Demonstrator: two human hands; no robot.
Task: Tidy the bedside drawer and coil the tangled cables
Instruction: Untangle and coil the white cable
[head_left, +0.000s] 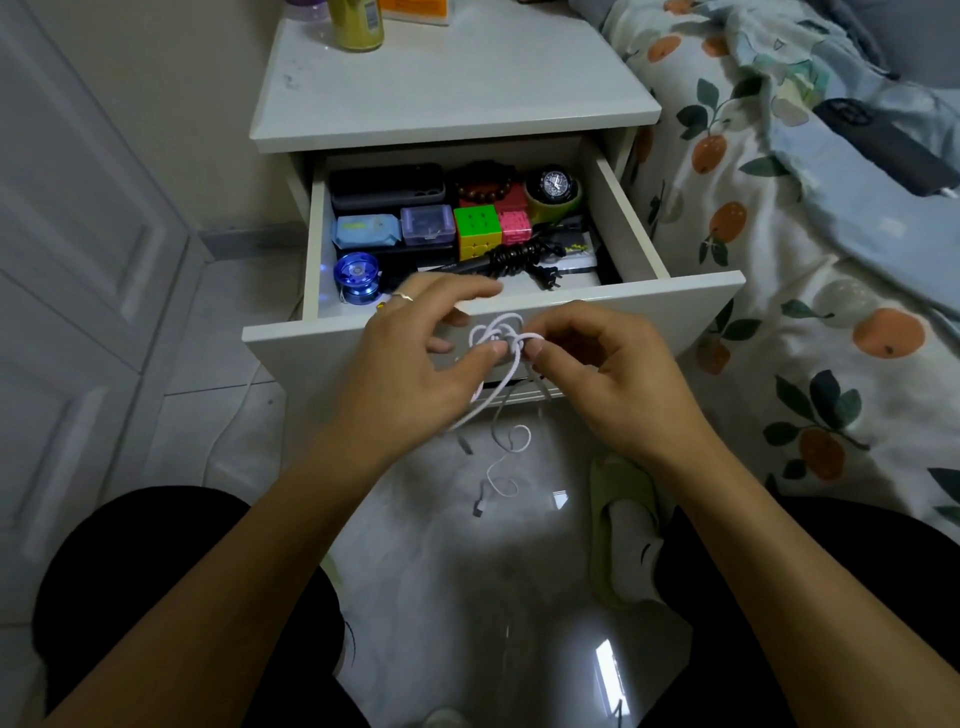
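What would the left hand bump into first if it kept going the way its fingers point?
Probably the right hand: the left hand points across at it, with only the white cable knot between them.

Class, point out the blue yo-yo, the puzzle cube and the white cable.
blue yo-yo (357, 275), head view, clear top face.
puzzle cube (477, 223), head view, green top face.
white cable (491, 332), head view, knotted loops.

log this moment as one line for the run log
phase: untangling | left hand: pinching white cable | right hand: pinching same knot | cable ends: hanging toward floor | drawer: open, items sorted inside
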